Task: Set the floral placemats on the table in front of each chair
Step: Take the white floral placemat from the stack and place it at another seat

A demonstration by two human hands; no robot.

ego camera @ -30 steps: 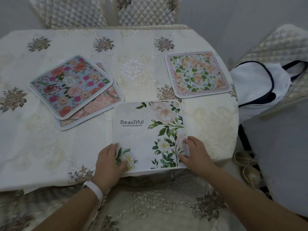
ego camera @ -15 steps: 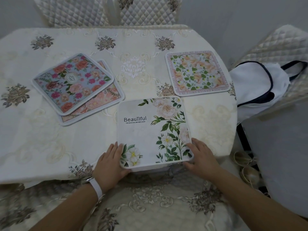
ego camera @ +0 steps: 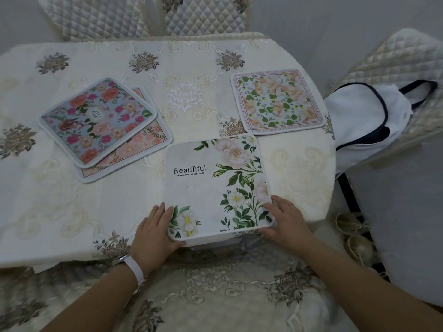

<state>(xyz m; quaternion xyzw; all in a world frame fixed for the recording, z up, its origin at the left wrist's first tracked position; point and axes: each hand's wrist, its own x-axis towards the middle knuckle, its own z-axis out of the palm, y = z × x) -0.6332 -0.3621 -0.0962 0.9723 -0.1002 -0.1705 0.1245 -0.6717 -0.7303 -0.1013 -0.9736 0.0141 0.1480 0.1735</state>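
Both forearms bare, reaching forward and converging slightly. Left hand (ego camera: 153,236): palm down, fingers straight and close together, thumb spread wide toward the right hand; white band (ego camera: 134,269) at the wrist. Right hand (ego camera: 287,224): palm down, fingers loosely extended, thumb angled in toward the left hand. The placemat (ego camera: 215,183) lies between the hands; each hand brackets one near corner, touching its edges.

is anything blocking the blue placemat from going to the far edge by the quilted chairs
Nothing visible: only embroidered tablecloth lies between the blue placemat and the far edge by the quilted chairs. It rests atop the pink placemat.
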